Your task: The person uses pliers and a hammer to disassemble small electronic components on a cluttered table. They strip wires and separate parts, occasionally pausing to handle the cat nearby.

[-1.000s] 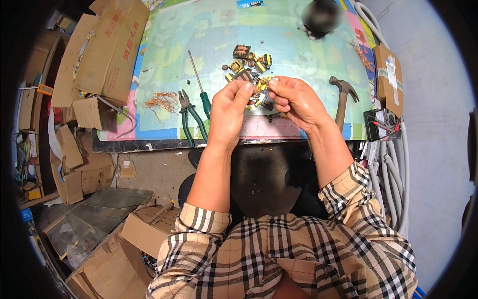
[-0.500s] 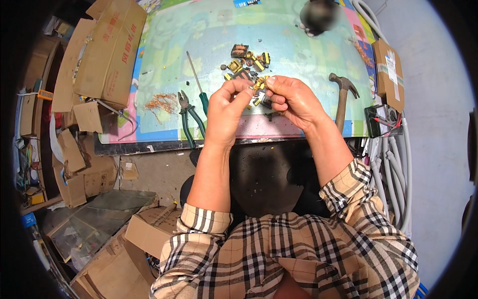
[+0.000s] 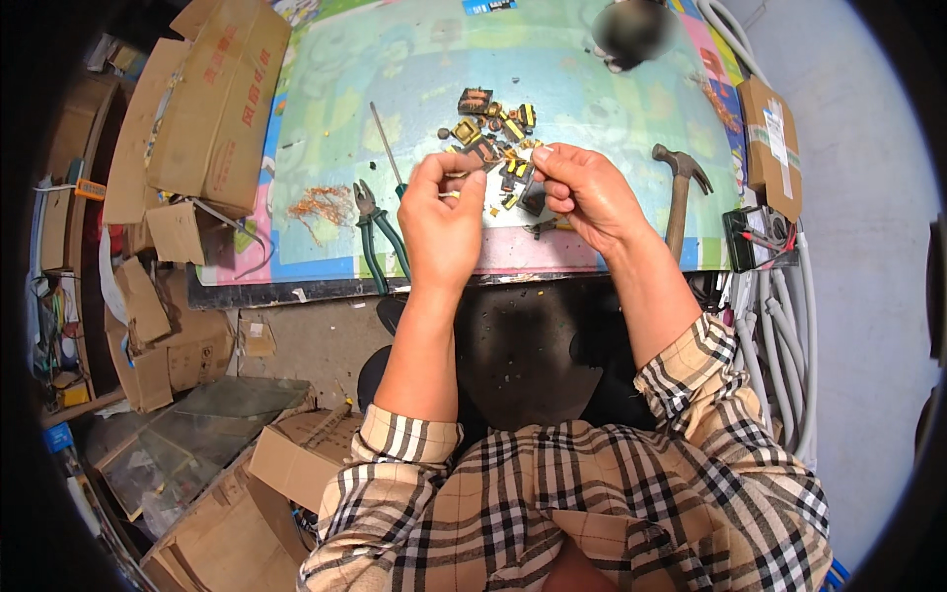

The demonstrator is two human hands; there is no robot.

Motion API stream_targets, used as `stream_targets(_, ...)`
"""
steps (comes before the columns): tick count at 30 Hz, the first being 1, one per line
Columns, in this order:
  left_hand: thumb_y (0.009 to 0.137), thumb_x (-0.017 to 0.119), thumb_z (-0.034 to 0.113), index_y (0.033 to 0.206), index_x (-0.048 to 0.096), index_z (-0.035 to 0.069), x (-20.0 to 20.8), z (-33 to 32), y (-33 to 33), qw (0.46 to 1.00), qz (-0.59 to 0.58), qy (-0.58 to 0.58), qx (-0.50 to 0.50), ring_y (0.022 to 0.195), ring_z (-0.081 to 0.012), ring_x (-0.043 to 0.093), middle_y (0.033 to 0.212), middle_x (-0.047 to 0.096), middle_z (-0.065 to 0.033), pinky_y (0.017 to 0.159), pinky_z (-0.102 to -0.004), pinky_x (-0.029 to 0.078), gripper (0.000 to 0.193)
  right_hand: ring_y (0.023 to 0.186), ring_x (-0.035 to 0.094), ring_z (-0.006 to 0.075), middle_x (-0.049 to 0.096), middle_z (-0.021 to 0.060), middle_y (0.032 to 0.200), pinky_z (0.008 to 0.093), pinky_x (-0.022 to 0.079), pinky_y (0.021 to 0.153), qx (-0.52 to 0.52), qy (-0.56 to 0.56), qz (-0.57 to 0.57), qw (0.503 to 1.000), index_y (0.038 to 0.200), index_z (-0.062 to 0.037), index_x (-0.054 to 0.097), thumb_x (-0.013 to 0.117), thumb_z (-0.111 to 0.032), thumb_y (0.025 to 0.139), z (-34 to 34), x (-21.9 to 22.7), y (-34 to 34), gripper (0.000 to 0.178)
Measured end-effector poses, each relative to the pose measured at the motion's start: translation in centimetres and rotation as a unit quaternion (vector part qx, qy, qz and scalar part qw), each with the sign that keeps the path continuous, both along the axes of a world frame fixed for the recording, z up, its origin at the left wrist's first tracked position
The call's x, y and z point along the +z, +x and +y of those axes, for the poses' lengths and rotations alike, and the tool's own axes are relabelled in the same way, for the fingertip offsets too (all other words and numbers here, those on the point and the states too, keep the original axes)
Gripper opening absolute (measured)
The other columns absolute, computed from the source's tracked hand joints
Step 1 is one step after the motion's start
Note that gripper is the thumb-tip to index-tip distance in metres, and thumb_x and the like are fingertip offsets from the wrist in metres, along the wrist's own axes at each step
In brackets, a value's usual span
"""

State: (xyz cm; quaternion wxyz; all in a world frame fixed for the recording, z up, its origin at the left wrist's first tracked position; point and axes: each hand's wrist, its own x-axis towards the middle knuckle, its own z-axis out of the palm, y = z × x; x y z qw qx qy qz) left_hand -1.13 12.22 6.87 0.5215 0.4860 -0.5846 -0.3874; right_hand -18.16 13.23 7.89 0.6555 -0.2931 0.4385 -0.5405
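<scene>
Above a pile of small transformers and coil parts, my right hand pinches a small yellow, copper-tinted piece between thumb and forefinger. It partly overlaps the pile from this view, so its exact shape is unclear. My left hand is held just left of it, fingers curled and thumb tip close to the forefinger. Whatever lies between those fingertips, if anything, is too small to make out. Beyond the left hand, a screwdriver lies partly covered, beside green-handled pliers.
A claw hammer lies at the right of the patterned table mat. Loose copper wire is at the left. A tall cardboard box stands on the left edge, a smaller carton on the right. A blurred dark object sits at the far side.
My left hand has drawn back to the left, away from the yellow piece. The right hand stays nearly in place with its pinch; more of the pile now shows between the hands.
</scene>
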Motion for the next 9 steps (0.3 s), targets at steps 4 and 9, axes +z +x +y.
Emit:
stream_targets(4, 0.072, 0.066, -0.003, 0.103, 0.063, 0.003, 0.8, 0.6, -0.8, 0.974, -0.120, -0.194, 0.005, 0.075, -0.0146, 0.057, 0.102, 0.061, -0.0079, 0.062, -0.0276, 0.047, 0.031, 0.056, 0.042, 0.0030, 0.056, -0.0020, 0.071, 0.0182, 0.033, 0.047, -0.005, -0.005, 0.120, 0.993, 0.083, -0.0025, 0.062, 0.066, -0.015, 0.086, 0.6, 0.5, 0.7, 0.014)
stream_targets(9, 0.078, 0.064, -0.003, 0.104, 0.063, 0.003, -0.1, 0.8, -1.2, 0.989, -0.094, -0.102, -0.055, 0.076, -0.0181, 0.063, 0.096, 0.064, -0.0116, 0.069, -0.0281, 0.051, 0.027, 0.058, 0.045, 0.0034, 0.057, -0.0030, 0.072, 0.0183, 0.035, 0.051, 0.008, -0.011, 0.165, 0.986, 0.088, -0.0032, 0.065, 0.069, -0.017, 0.084, 0.9, 0.9, 1.6, 0.015)
